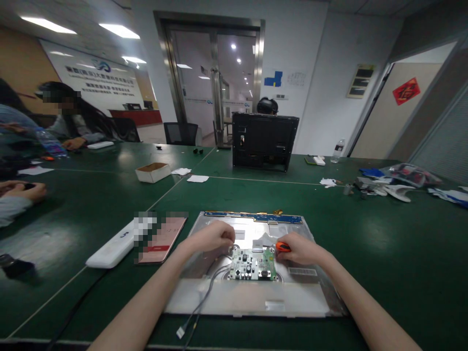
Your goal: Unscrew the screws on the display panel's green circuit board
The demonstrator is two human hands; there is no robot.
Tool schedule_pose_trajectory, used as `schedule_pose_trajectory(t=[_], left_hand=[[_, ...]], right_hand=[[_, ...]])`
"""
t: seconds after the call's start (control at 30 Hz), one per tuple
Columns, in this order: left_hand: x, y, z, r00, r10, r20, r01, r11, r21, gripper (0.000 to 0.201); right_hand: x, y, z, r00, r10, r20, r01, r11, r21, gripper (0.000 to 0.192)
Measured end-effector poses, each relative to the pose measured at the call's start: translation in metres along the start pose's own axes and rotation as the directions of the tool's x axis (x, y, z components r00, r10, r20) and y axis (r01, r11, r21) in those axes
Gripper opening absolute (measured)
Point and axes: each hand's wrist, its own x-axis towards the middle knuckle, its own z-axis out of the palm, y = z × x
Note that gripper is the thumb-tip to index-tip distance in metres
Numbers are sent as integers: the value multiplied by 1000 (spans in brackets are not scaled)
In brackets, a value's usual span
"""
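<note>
Your right hand (pixel 302 249) is gripping an orange-handled screwdriver (pixel 282 246) at the circuit board (pixel 253 264), which is lying on the metal panel (pixel 252 297) on the green surface (pixel 383 253); your left hand (pixel 214 237) is pinching the board's top-left corner.

My left hand (pixel 211 238) and right hand (pixel 300 249) rested on the panel (pixel 252 297), either side of the board (pixel 253 264) at its middle. A booklet (pixel 163 240) lay left of the panel, a monitor (pixel 263 141) stood well behind it, and a box (pixel 153 172) sat left of that.
</note>
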Motion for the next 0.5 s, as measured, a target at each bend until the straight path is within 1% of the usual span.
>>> schedule_pose_trajectory(t=[0.1, 0.17, 0.23, 0.33, 0.5], left_hand=[[11, -1, 11, 987, -15, -162, 27, 997, 75, 14], [16, -3, 16, 977, 7, -212, 19, 993, 117, 16], [18, -6, 18, 973, 9, -233, 23, 991, 135, 18], [20, -9, 20, 972, -4, -234, 36, 991, 129, 18], [22, -9, 21, 972, -8, -235, 29, 996, 89, 18]], right_hand=[[1, 1, 0, 1000, -5, -19, 5, 1000, 5, 11], [3, 0, -1, 999, -10, -43, 10, 1000, 3, 10], [8, -4, -3, 997, -17, -74, 17, 1000, -5, 8], [21, -17, -7, 992, -22, -128, 17, 999, -36, 8], [57, -45, -8, 981, -38, -192, 15, 993, -118, 10]])
